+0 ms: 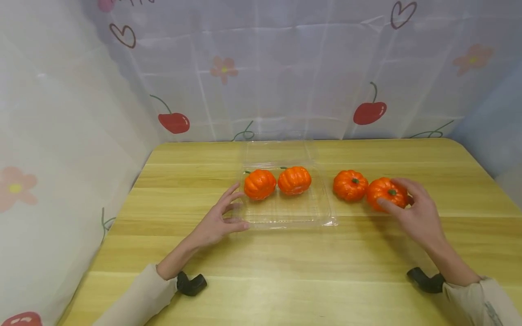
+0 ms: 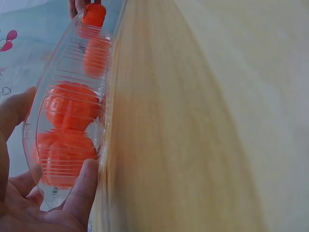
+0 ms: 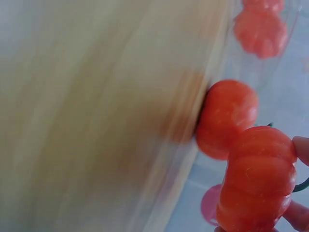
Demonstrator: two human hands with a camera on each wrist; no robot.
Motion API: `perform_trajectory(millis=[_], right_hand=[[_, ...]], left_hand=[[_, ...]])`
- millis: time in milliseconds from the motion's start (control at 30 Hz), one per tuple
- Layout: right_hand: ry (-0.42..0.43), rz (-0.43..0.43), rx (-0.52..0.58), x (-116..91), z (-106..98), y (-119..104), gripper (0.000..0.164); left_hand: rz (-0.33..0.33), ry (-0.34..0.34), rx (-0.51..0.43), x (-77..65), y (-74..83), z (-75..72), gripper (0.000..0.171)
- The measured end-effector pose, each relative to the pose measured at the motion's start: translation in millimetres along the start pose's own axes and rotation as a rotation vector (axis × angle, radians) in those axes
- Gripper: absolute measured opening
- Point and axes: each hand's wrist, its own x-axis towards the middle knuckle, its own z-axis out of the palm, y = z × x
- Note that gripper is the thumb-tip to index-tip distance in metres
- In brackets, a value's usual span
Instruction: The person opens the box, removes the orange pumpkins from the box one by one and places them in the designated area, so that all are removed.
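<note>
An open clear plastic clamshell box (image 1: 285, 217) lies on the table with two small orange toy pumpkins (image 1: 259, 184) on their sides at its back. My left hand (image 1: 218, 222) holds the box's left end, thumb at the front corner and fingers along the side wall; in the left wrist view a thumb (image 2: 84, 191) presses against the clear wall. My right hand (image 1: 418, 213) grips a third pumpkin (image 3: 258, 179) between thumb and fingers, its green stem facing up in the head view. A fourth pumpkin (image 1: 350, 185) sits just left of it, right of the box.
The box's clear lid (image 1: 279, 151) is folded back toward the rear edge of the wooden table (image 1: 285, 280). Behind the table hangs a printed curtain (image 1: 277, 77) with cherries, hearts and flowers. Dark curved pieces (image 1: 191, 284) stick out at both wrists.
</note>
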Motion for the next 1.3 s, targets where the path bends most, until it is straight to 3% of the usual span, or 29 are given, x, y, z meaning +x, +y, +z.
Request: perform_trajectory(millis=[200,633,1000,1300], right_hand=[[0.005,0.025,-0.021,11.3,-3.0,10.9,0.056],[-0.076,0.051,-0.048,33.5,-9.5,31.3,0.061],[-0.120,0.042,-0.072,42.7,-2.7,37.3,0.061],[-0.170,0.088,-0.062,43.7,0.4,36.6,0.067]], left_hand=[[-0.009,-0.002,0.000,-0.2,0.8,0.8,0.087],[-0.003,-0.007,-0.014,-1.2,-0.3,1.2,0.085],[-0.004,-0.006,-0.023,-0.4,-0.4,0.9,0.087],[0.000,-0.003,-0.023,0.5,0.2,0.2,0.084]])
